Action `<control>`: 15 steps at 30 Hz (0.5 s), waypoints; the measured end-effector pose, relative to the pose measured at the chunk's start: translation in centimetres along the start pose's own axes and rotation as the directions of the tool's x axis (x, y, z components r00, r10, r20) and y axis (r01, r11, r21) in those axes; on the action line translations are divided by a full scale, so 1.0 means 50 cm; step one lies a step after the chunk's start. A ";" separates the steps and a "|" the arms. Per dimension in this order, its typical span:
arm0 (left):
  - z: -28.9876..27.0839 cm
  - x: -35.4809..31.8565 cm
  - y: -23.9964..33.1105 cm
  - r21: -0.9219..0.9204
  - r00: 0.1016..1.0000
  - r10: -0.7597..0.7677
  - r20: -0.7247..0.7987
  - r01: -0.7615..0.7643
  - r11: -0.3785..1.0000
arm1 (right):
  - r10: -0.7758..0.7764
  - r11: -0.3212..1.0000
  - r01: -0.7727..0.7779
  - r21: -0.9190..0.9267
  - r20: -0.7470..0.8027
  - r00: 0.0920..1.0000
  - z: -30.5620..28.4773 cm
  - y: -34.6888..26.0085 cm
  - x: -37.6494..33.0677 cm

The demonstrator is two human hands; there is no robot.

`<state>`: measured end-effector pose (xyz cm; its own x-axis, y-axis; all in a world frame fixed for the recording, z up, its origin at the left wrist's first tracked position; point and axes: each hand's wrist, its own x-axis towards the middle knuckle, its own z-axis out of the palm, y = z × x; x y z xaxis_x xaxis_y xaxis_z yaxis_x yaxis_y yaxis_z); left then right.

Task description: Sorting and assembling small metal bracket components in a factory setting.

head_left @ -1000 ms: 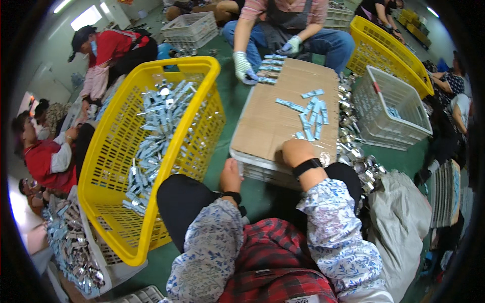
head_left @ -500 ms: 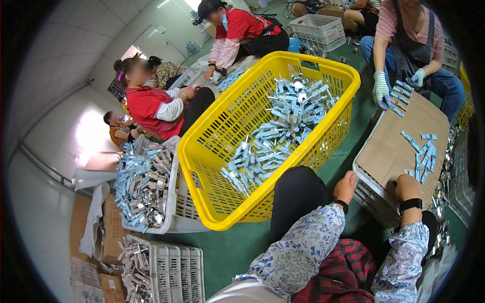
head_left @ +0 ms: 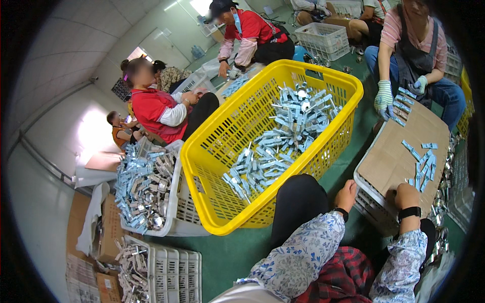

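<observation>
Head view: the left hand [head_left: 346, 196] is seen with its fingers curled at the near left corner of a light crate [head_left: 373, 201]; whether the rim is gripped cannot be told. The right hand [head_left: 407, 197] is closed into a loose fist at the near edge of a cardboard sheet [head_left: 384, 154], which is carried by that crate; whether anything is held inside it cannot be told.

Just beyond the right hand, at least seven loose blue clips [head_left: 427, 164] are spread on the sheet, some overlapped. Farther off, at least four more are set in a row [head_left: 403, 100], touched by one of two gloved hands of a co-worker [head_left: 419, 55].

To the left of the left hand, one large yellow basket [head_left: 214, 226] is partly filled with blue-and-metal pieces [head_left: 303, 118], too tangled to be counted. Farther left, one white tub [head_left: 178, 212] is heaped with blue and bare metal pieces. Nearer the body, one pale crate [head_left: 174, 272] is stocked with metal pieces. Right of the right hand, shiny metal parts [head_left: 441, 203] are piled beside the sheet.
</observation>
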<state>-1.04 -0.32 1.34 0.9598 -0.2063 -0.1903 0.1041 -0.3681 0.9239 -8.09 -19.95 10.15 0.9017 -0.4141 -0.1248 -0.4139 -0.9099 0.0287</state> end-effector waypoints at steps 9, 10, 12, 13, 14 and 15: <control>-0.004 0.006 0.004 -0.026 0.993 -0.104 0.061 0.105 0.994 | -0.030 1.000 0.031 -0.006 0.025 0.999 0.007 0.000 0.010; -0.004 0.005 0.007 -0.017 0.991 -0.112 0.071 0.113 0.993 | -0.024 1.000 0.024 -0.006 0.028 0.999 0.006 0.000 0.009; -0.004 0.004 0.009 -0.011 0.992 -0.105 0.072 0.107 0.994 | -0.025 1.000 0.025 -0.012 0.034 0.999 0.000 -0.001 0.007; -0.005 0.005 0.007 -0.006 0.992 -0.100 0.071 0.101 0.995 | -0.028 0.999 0.029 -0.017 0.041 0.999 -0.002 -0.004 0.006; -0.006 0.005 0.005 -0.005 0.992 -0.101 0.070 0.101 0.995 | -0.029 0.999 0.030 -0.016 0.042 0.999 -0.003 -0.006 0.006; -0.006 0.006 0.003 -0.006 0.994 -0.079 0.071 0.079 0.997 | -0.018 1.000 0.019 -0.019 0.044 0.999 -0.005 -0.007 0.006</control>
<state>-0.65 -0.19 1.53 0.9278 -0.2402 -0.2854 0.1815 -0.3778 0.9079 -7.65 -19.74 10.34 0.9027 -0.3957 -0.1692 -0.3939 -0.9180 0.0456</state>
